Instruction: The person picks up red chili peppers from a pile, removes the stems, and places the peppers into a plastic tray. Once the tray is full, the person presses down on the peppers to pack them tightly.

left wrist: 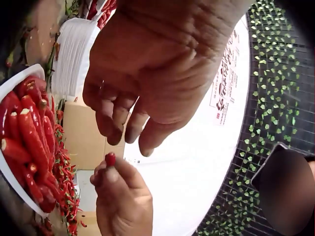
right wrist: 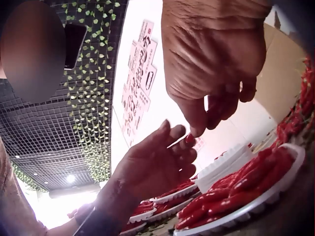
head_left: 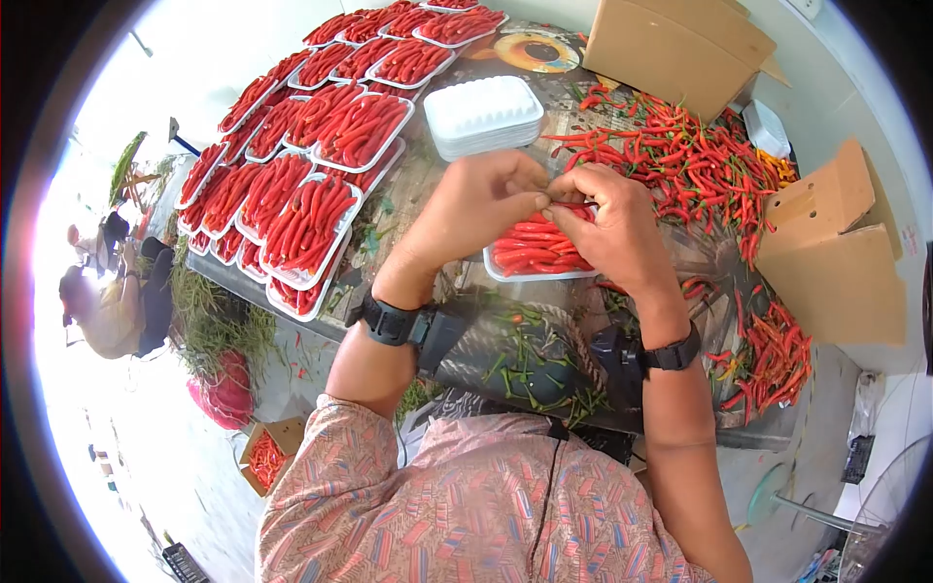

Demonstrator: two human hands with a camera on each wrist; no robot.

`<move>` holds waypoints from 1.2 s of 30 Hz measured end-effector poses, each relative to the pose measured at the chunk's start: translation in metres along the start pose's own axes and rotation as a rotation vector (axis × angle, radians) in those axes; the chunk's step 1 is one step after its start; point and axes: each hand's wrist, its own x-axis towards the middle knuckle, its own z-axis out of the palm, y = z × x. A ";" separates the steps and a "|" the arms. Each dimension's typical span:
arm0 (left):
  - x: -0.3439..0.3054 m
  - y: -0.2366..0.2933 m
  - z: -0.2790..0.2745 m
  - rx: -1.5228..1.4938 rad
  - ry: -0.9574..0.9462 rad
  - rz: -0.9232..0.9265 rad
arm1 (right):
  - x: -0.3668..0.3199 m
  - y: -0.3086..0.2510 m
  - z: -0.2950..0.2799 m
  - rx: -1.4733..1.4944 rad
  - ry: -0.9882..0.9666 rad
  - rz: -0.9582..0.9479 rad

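Note:
My right hand (head_left: pixel 627 228) pinches a red chili pepper (left wrist: pixel 110 159) between thumb and fingers; only its cut-looking end shows, the rest hidden in the grip. Facing it, my left hand (head_left: pixel 471 209) has its fingers loosely bent and parted, fingertips close to the chili with nothing between them in the left wrist view. Both hands are over a white foam tray (head_left: pixel 530 278) filled with red chilies (head_left: pixel 539 248), most of them stemless and lying side by side. Beyond my left hand stands a stack of white trays (head_left: pixel 486 126).
Filled chili trays (head_left: pixel 321 126) are piled along the table's left side. Loose chilies with green stems (head_left: pixel 695 170) spread at the right, by cardboard boxes (head_left: pixel 831 253). Cut green stems (head_left: pixel 530 369) litter the near edge. Another person (head_left: pixel 112 311) sits off to the left.

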 end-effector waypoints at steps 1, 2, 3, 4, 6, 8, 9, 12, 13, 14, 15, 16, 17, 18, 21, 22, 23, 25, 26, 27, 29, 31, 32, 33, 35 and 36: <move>0.001 -0.001 -0.001 0.001 0.004 0.000 | 0.002 0.002 0.002 0.017 0.007 0.000; 0.002 -0.005 -0.002 0.052 0.018 -0.020 | 0.002 0.002 0.003 0.019 0.004 -0.002; 0.003 -0.008 -0.003 0.103 0.032 -0.041 | 0.000 0.004 0.003 0.068 0.036 0.037; 0.004 -0.010 -0.003 0.102 0.035 -0.043 | -0.001 0.007 0.003 0.116 0.068 0.076; 0.007 -0.014 -0.004 0.184 0.155 -0.054 | -0.002 0.023 -0.003 0.021 0.059 0.047; 0.009 -0.021 -0.004 0.203 0.171 -0.063 | -0.005 0.037 -0.005 -0.076 0.053 0.019; 0.009 -0.023 -0.005 0.226 0.186 -0.069 | -0.006 0.040 -0.005 -0.105 0.037 0.010; 0.009 -0.019 -0.004 0.270 0.186 -0.061 | -0.007 0.044 -0.004 -0.159 -0.028 0.041; 0.010 -0.021 -0.005 0.271 0.181 -0.061 | -0.008 0.045 -0.003 -0.185 -0.077 0.081; 0.010 -0.024 -0.006 0.306 0.163 -0.035 | -0.009 0.046 -0.002 -0.184 -0.074 0.085; 0.010 -0.024 -0.006 0.342 0.147 -0.009 | -0.009 0.047 0.000 -0.193 -0.085 0.070; 0.010 -0.022 -0.005 0.343 0.143 -0.009 | -0.009 0.048 0.000 -0.201 -0.096 0.054; 0.009 -0.019 -0.004 0.379 0.136 -0.017 | -0.009 0.049 0.001 -0.200 -0.094 0.056; 0.008 -0.016 -0.003 0.416 0.130 -0.024 | -0.009 0.050 0.001 -0.194 -0.098 0.052; 0.007 -0.017 -0.002 0.460 0.122 0.019 | -0.009 0.051 0.001 -0.167 -0.071 0.019; 0.007 -0.016 -0.001 0.461 0.120 0.019 | -0.008 0.051 0.002 -0.146 -0.041 -0.011; 0.007 -0.015 -0.001 0.434 0.111 -0.018 | -0.009 0.051 0.002 -0.145 -0.039 -0.009; 0.007 -0.014 0.000 0.408 0.101 -0.056 | -0.009 0.052 0.003 -0.139 -0.025 -0.042; 0.006 -0.014 0.000 0.402 0.103 -0.029 | -0.009 0.052 0.003 -0.139 -0.023 -0.041; 0.006 -0.014 0.000 0.396 0.106 -0.001 | -0.009 0.052 0.002 -0.144 -0.024 -0.046; 0.007 -0.019 -0.001 0.429 0.100 0.053 | -0.009 0.052 0.002 -0.150 -0.024 -0.052; 0.007 -0.020 -0.001 0.462 0.096 0.107 | -0.009 0.051 0.002 -0.135 -0.016 -0.057; 0.007 -0.020 -0.001 0.461 0.091 0.108 | -0.010 0.052 0.002 -0.135 -0.016 -0.056; 0.007 -0.020 0.000 0.460 0.086 0.110 | -0.010 0.052 0.001 -0.158 -0.044 -0.038; 0.008 -0.022 -0.001 0.469 0.084 0.127 | -0.010 0.054 0.002 -0.179 -0.072 -0.020; 0.008 -0.024 -0.001 0.478 0.083 0.145 | -0.010 0.055 0.003 -0.153 -0.044 -0.046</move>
